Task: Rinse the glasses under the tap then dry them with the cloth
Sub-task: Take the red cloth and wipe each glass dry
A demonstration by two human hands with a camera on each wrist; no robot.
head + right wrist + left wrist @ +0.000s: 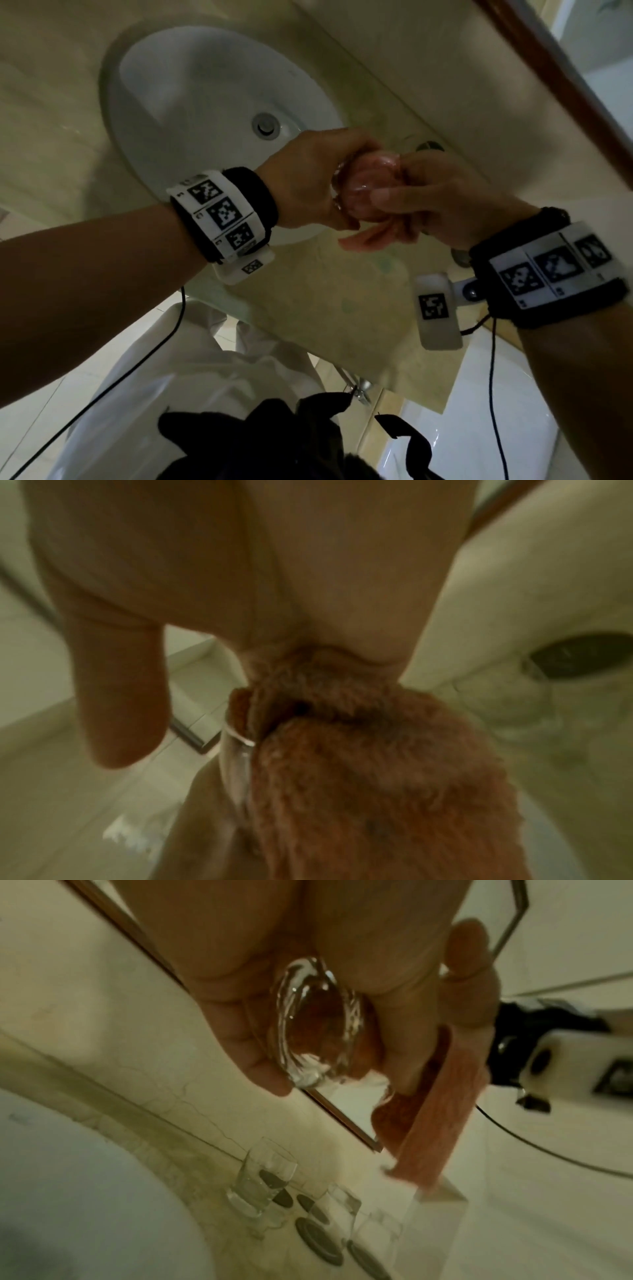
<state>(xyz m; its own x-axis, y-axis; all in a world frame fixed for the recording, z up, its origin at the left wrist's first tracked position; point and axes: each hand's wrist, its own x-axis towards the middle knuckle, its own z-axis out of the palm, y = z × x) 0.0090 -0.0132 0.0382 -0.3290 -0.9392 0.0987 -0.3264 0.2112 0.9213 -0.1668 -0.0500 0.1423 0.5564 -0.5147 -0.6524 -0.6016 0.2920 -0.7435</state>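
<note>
At the left of the head view lies the white sink [144, 113], its drain bare; no running water shows, and the tap itself is not in any picture. Moving right, the left hand [308, 178] is curled round a small clear glass [363, 192], held in the air over the sink's near edge and the table [308, 308]. The left wrist view looks at its thick base between the fingers. The pink cloth [373, 236] is stuffed inside the glass, and a loose end hangs below. Further right, the right hand [442, 205] pinches the cloth, thumb outside along the glass; the right wrist view shows the fuzzy cloth bunched at the rim.

My reading: this glass has finished its rinse and is being dried. In the left wrist view two more glasses [263, 1180] stand on the table by the sink. Whether they are already rinsed or dried cannot be told, so some of the task may remain.

No brand or readable writing is visible. The wrist bands [222, 212] carry only black-and-white square code markers with tiny illegible marks beside them.
</note>
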